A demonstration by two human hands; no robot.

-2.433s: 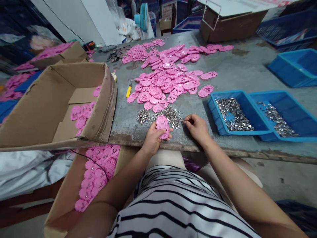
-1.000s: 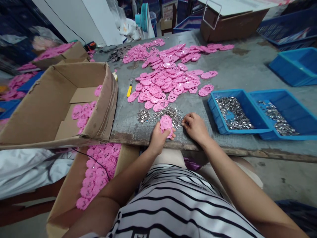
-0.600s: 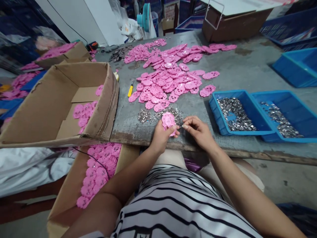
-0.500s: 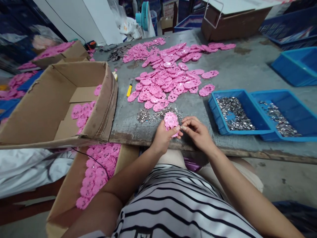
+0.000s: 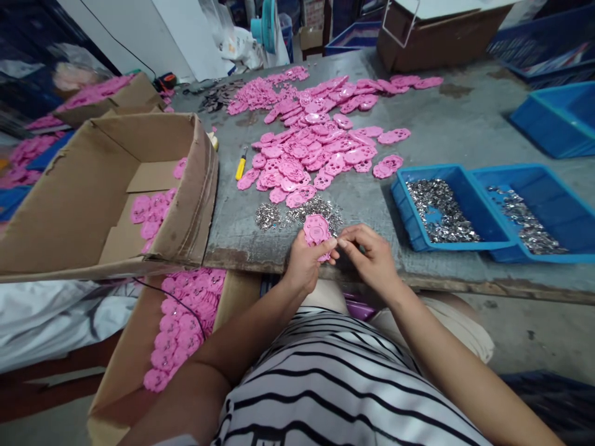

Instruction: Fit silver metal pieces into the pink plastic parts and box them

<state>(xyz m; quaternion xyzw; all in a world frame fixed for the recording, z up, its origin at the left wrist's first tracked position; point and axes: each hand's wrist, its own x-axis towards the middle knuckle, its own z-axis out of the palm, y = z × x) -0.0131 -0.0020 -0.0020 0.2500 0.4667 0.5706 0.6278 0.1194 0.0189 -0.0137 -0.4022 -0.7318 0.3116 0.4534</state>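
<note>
My left hand is closed around a round pink plastic piece, held at the near edge of the grey table. My right hand is pinched, its fingertips meeting the pink piece's right edge; whatever small part sits in the pinch is too small to make out. Just beyond both hands lies a loose heap of small shiny metal parts. Farther back spreads a wide pile of pink pieces.
An open cardboard box with pink pieces stands at the left. A lower box of pink pieces sits by my knee. Two blue trays of metal parts stand at the right. A yellow-handled tool lies near the pile.
My right hand has lifted off the metal heap and come left to meet the pink piece. My left hand has raised and tilted that piece slightly.
</note>
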